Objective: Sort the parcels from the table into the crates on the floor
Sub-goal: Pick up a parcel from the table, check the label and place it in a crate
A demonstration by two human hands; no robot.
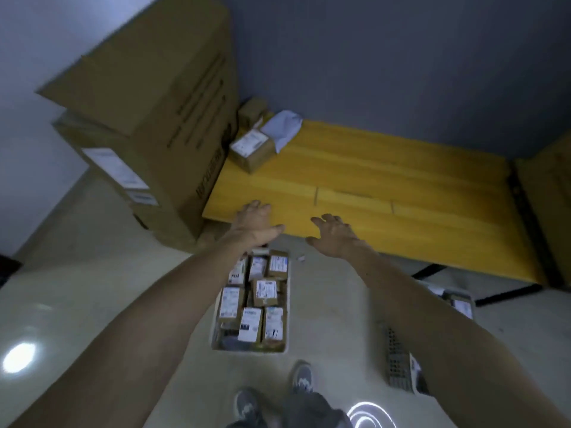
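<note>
— While both arms stretch forward in the head view, the left hand and right hand hang with fingers spread, gripping nothing, over the near edge of the yellow table.

— So a reach, I'd say, with the next parcel not yet picked?

— Looks it. At eleven o'clock from the hands sit a brown cardboard parcel with a white label, a soft white pouch crumpled behind it, and a smaller box further back.

— And the crates?

— At six o'clock, a pale crate on the glossy floor, packed with labelled boxes. Another crate at four o'clock, partly hidden. Next move calls for a longer reach, both hands squarely round that stiff box.
</note>
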